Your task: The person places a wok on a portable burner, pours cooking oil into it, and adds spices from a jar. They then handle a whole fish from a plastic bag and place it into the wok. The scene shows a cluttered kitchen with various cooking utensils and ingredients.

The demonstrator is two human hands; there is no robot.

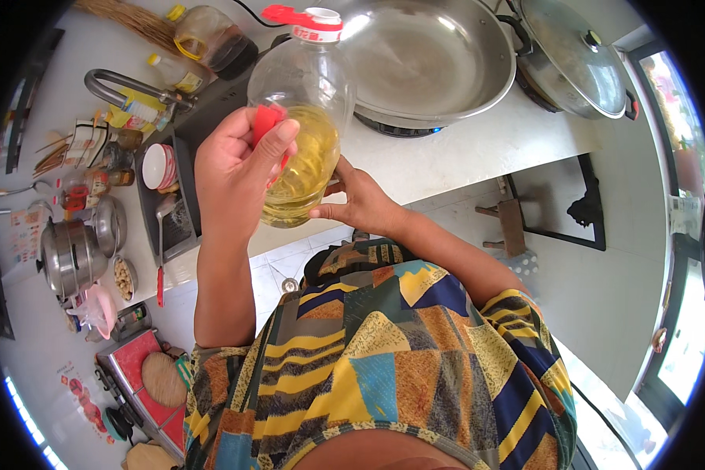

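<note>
A large clear plastic bottle of yellow cooking oil (305, 147) is held up before my chest, its red flip cap (320, 22) raised with a white spout showing. My left hand (244, 153) is closed around the bottle's red handle. With fingers and thumb spread, my right hand (361, 197) supports the lower side of the bottle. Just beyond the bottle, a wide steel wok (423, 59) sits on a round black electric cooker (396, 126) with a blue light lit. Its inner surface is bare and shiny where I can see it.
At the right a lidded steel pan (587, 64) stands on the counter. Left lie a dark sink (182, 217) with bowls (158, 166) and a red-handled ladle (160, 235), a curved faucet (123, 85), sauce bottles and a steel pot (73, 258). A wooden stool (511, 226) stands below the counter.
</note>
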